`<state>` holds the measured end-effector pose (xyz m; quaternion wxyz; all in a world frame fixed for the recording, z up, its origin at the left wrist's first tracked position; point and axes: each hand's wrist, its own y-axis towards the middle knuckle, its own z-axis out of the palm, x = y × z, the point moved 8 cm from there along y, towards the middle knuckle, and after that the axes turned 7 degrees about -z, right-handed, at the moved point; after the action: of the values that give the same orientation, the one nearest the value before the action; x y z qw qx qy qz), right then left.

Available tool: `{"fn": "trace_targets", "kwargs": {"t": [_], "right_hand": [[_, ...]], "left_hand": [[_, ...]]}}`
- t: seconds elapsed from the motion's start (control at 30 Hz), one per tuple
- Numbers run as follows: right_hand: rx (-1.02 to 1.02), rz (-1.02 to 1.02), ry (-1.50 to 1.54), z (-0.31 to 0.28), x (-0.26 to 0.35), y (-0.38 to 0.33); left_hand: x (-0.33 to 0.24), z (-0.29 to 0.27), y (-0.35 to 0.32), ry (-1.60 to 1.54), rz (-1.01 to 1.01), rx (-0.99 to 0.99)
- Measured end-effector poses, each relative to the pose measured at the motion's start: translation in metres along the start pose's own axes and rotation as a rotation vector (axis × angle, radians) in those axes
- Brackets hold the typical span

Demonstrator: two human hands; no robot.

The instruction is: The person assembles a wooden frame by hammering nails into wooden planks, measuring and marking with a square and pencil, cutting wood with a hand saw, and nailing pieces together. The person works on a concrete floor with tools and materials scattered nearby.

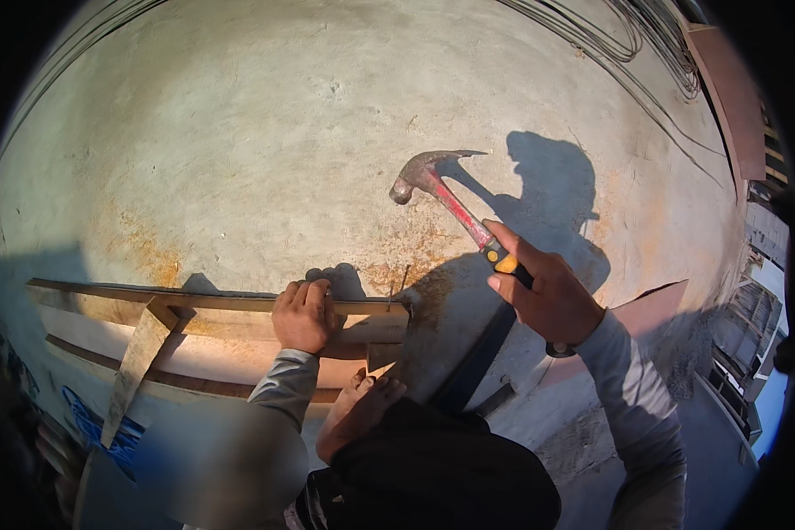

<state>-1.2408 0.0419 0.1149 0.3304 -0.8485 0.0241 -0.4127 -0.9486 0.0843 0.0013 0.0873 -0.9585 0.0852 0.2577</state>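
Note:
My right hand (548, 296) is closed around the black and yellow grip of a claw hammer (450, 203). The hammer, with a worn red shaft and dark metal head, is raised to the right of a wooden frame. My left hand (305, 315) wraps over the top edge of the frame's upper wooden board (362, 324), close to its right end. A thin nail (390, 300) appears to stand at that end, though its lower part is hard to make out. A short wooden crosspiece (137, 375) lies slantwise across the frame's left part.
My bare foot (362, 411) is against the frame's lower right end. Dark cables (609, 53) run along the far edge of the grey concrete ground (265, 132). A blue tangled cord (106, 428) lies at the lower left, and a pinkish flat panel (649, 309) at the right.

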Motion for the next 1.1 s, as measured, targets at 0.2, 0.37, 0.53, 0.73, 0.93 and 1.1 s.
{"fn": "trace_targets", "kwargs": {"t": [0.2,0.37,0.53,0.73,0.93,1.1], "right_hand": [[0.018,-0.076,0.099,0.004,0.004,0.007],[-0.012,0.047,0.272,0.002,-0.003,0.01],[0.156,0.008,0.018,0.013,0.0,0.008],[-0.109,0.051,0.214,-0.004,-0.005,0.009],[0.152,-0.317,-0.04,0.021,0.017,0.003],[-0.204,0.002,0.271,-0.01,-0.009,0.005]], "left_hand": [[-0.002,-0.001,0.0,-0.021,0.003,-0.006],[-0.004,-0.005,0.001,-0.037,0.019,-0.046],[-0.001,-0.005,0.001,-0.04,0.017,-0.038],[-0.004,-0.005,0.003,-0.045,0.035,-0.016],[-0.004,-0.007,0.0,-0.046,0.05,-0.02],[-0.003,-0.005,0.0,-0.046,0.055,-0.03]]}}
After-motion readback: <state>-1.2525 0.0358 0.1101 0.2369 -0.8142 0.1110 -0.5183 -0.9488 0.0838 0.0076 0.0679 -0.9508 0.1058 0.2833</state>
